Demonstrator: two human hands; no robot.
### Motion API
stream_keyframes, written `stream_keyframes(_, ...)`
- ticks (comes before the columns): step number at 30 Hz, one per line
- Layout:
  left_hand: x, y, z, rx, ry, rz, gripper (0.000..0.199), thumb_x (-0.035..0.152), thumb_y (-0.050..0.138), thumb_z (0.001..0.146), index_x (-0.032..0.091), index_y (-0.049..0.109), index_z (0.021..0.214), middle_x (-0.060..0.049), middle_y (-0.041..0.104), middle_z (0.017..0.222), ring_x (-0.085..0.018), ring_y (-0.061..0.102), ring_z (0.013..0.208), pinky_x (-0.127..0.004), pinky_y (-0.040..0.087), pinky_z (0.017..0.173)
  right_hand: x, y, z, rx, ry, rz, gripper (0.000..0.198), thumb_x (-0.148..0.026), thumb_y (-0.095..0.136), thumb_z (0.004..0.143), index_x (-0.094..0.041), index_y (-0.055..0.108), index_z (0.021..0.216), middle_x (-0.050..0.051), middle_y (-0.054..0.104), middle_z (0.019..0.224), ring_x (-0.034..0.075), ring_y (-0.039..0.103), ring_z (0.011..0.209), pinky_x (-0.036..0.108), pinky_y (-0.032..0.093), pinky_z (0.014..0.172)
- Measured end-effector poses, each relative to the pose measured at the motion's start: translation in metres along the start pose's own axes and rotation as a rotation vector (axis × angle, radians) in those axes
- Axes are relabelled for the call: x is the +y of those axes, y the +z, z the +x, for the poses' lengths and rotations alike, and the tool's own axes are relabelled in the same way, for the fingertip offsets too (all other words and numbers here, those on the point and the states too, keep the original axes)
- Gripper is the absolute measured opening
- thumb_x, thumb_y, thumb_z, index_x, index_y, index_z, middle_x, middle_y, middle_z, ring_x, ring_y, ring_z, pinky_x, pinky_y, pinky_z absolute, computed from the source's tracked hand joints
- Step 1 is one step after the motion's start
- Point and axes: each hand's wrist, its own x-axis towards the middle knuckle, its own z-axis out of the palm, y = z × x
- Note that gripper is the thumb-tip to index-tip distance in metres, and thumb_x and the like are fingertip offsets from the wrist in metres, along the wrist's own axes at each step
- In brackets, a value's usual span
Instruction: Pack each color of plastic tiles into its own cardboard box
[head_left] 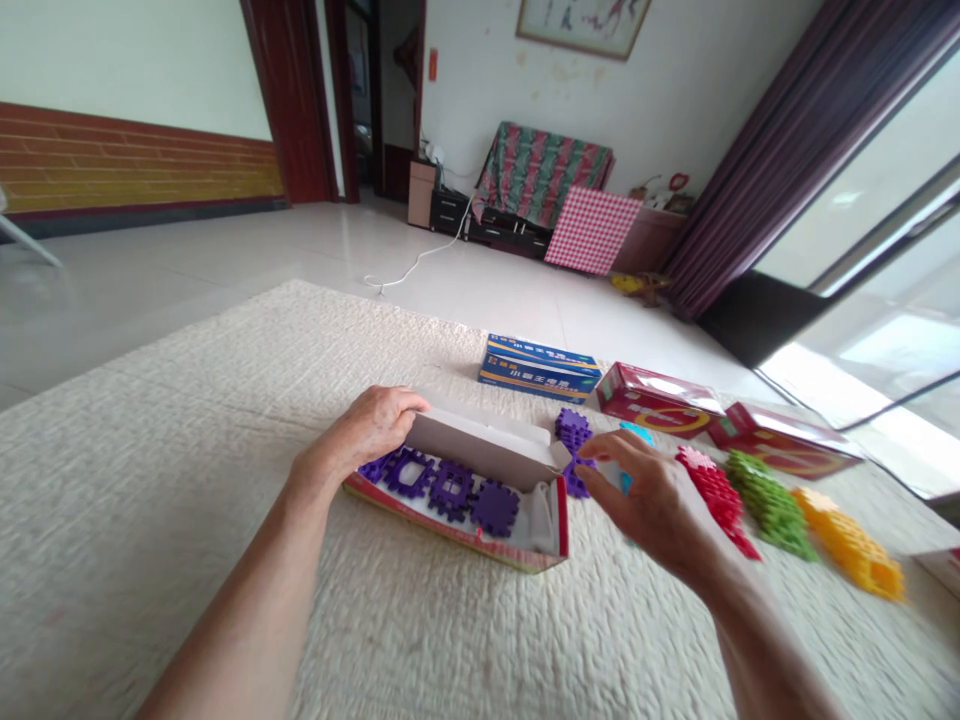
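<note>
An open cardboard box (517, 558) with a red rim lies in front of me, several purple toothed building blocks (452, 490) in a row inside it. Some crumpled white material (541, 515) fills its right end. My left hand (382, 425) is closed on the far left edge of the box's raised lid (480, 440). Just past the lid's right corner is my right hand (649, 490), its thumb and fingers apart and holding nothing visible. Beyond those fingertips stands a pile of purple blocks (574, 430), partly covered by the hand. Blue blocks (636, 432) are mostly hidden behind it.
Red blocks (712, 495), green blocks (769, 500) and yellow blocks (851, 540) lie in rows on the cream mat (187, 430) at right. Behind are blue boxes (536, 370), a dark red box (660, 400) and another red box (784, 440).
</note>
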Motion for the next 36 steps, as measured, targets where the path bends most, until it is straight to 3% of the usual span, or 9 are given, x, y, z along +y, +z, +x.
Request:
stream_keyframes(4, -0.006, 0.004, 0.0, -0.003, 0.014, -0.004, 0.035, 0.013, 0.04, 0.08, 0.021, 0.071, 0.096, -0.002, 0.072, 0.103, -0.019, 0.066, 0.093, -0.029, 0.048, 0.086, 0.049, 0.014, -0.009, 0.157, 0.176, -0.016, 0.013, -0.029, 0.054, 0.083, -0.021, 0.064, 0.082, 0.003, 0.065, 0.081, 0.016, 0.062, 0.072, 0.03, 0.047, 0.069)
stream_keyframes(7, -0.009, 0.006, 0.001, -0.012, 0.025, -0.008, 0.035, 0.015, 0.04, 0.08, 0.022, 0.07, 0.097, -0.002, 0.071, 0.104, -0.018, 0.066, 0.093, -0.029, 0.048, 0.086, 0.067, 0.037, -0.015, 0.169, 0.204, -0.038, 0.015, -0.027, 0.052, 0.083, -0.02, 0.066, 0.086, 0.004, 0.064, 0.084, 0.017, 0.062, 0.074, 0.03, 0.048, 0.071)
stream_keyframes(11, -0.008, 0.005, 0.001, -0.016, 0.033, 0.026, 0.035, 0.016, 0.04, 0.08, 0.023, 0.071, 0.095, 0.0, 0.072, 0.104, -0.017, 0.066, 0.092, -0.026, 0.048, 0.085, 0.068, 0.056, -0.018, 0.099, 0.174, -0.127, 0.021, -0.026, 0.054, 0.082, -0.02, 0.065, 0.099, 0.007, 0.061, 0.094, 0.02, 0.06, 0.086, 0.034, 0.048, 0.079)
stream_keyframes(16, -0.005, 0.003, 0.001, -0.007, 0.021, 0.049, 0.036, 0.016, 0.04, 0.08, 0.023, 0.071, 0.096, 0.0, 0.072, 0.103, -0.016, 0.066, 0.091, -0.025, 0.047, 0.086, 0.061, 0.057, -0.018, 0.004, 0.17, -0.18, 0.025, -0.023, 0.054, 0.083, -0.018, 0.064, 0.104, 0.008, 0.058, 0.098, 0.021, 0.058, 0.091, 0.037, 0.047, 0.083)
stream_keyframes(23, -0.003, 0.002, 0.001, 0.0, 0.02, 0.053, 0.036, 0.015, 0.04, 0.08, 0.024, 0.071, 0.095, 0.001, 0.072, 0.101, -0.016, 0.067, 0.09, -0.025, 0.047, 0.085, 0.054, 0.054, -0.017, 0.011, 0.163, -0.173, 0.018, -0.02, 0.055, 0.08, -0.017, 0.065, 0.095, 0.008, 0.059, 0.096, 0.021, 0.057, 0.092, 0.036, 0.045, 0.086)
stream_keyframes(26, -0.002, 0.002, 0.001, -0.005, 0.018, 0.05, 0.036, 0.015, 0.04, 0.08, 0.023, 0.071, 0.095, 0.0, 0.072, 0.103, -0.016, 0.067, 0.091, -0.025, 0.047, 0.085, 0.053, 0.05, -0.016, 0.012, 0.192, -0.093, 0.012, -0.018, 0.054, 0.077, -0.017, 0.063, 0.086, 0.007, 0.061, 0.088, 0.019, 0.059, 0.082, 0.032, 0.046, 0.077)
stream_keyframes(31, -0.003, 0.002, 0.001, -0.017, 0.013, 0.049, 0.036, 0.015, 0.039, 0.08, 0.022, 0.071, 0.096, 0.0, 0.072, 0.104, -0.017, 0.066, 0.093, -0.025, 0.047, 0.086, 0.056, 0.04, -0.017, -0.13, 0.29, 0.161, 0.009, -0.019, 0.052, 0.076, -0.017, 0.061, 0.074, -0.001, 0.061, 0.063, 0.011, 0.055, 0.057, 0.023, 0.041, 0.054)
stream_keyframes(36, -0.004, 0.003, 0.001, -0.023, -0.001, 0.041, 0.036, 0.016, 0.039, 0.08, 0.022, 0.071, 0.096, 0.0, 0.071, 0.106, -0.017, 0.066, 0.098, -0.025, 0.046, 0.088, 0.055, 0.034, -0.02, -0.374, 0.28, 0.162, 0.009, -0.017, 0.054, 0.074, -0.017, 0.064, 0.073, -0.001, 0.064, 0.064, 0.011, 0.056, 0.057, 0.022, 0.041, 0.054)
